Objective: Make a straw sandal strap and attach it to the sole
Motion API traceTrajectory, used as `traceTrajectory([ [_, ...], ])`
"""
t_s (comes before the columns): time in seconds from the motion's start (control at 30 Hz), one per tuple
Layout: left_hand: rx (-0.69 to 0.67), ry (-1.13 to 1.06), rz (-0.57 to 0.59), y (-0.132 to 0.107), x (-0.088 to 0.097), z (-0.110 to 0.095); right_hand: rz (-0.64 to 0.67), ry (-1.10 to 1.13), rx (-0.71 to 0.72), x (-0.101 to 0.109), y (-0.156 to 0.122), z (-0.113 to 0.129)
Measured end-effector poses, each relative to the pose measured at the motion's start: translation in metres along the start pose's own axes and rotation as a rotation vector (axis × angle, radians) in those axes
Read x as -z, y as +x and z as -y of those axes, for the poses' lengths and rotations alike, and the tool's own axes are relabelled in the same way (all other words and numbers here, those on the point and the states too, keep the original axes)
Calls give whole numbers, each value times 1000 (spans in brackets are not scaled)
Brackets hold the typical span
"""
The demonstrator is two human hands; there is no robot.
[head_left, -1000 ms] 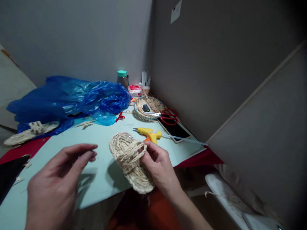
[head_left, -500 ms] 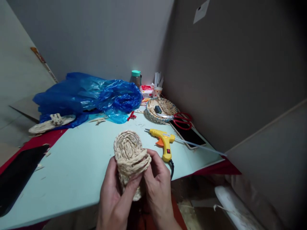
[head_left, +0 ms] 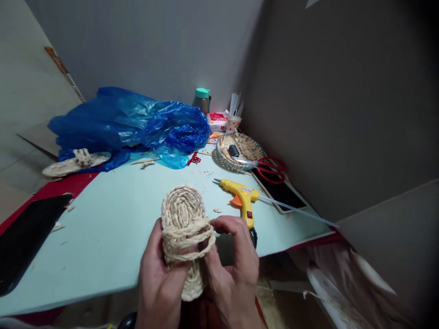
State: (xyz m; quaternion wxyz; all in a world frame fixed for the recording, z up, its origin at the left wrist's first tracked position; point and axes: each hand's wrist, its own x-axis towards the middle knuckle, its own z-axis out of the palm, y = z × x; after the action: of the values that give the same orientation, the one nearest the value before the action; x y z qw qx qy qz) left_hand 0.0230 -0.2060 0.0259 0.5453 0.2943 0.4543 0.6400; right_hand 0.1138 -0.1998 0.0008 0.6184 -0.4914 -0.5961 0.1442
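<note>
A small woven straw slipper with a braided strap is held over the near edge of the pale green table top. My left hand grips its left side and underside, fingers closed round it. My right hand holds the right side, thumb and fingers pinching the strap. A yellow glue gun lies on the table just right of the slipper.
A blue plastic bag fills the back left, with a second straw sole beside it. At the back right are a woven basket, red-handled scissors, a phone, a teal-lidded bottle. A wall stands close on the right.
My left hand, free and open a second ago, has come over and closed on the slipper. Both hands drew the slipper nearer. The view shifted left.
</note>
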Motion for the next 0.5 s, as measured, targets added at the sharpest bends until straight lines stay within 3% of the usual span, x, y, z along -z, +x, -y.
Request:
traceTrajectory([
  [0.17, -7, 6, -14, -2, 4, 4, -75, -54, 215, -1, -1, -1],
  [0.5, 65, -20, -11, 2, 11, 6, -13, -201, 349, 9, 8, 9],
])
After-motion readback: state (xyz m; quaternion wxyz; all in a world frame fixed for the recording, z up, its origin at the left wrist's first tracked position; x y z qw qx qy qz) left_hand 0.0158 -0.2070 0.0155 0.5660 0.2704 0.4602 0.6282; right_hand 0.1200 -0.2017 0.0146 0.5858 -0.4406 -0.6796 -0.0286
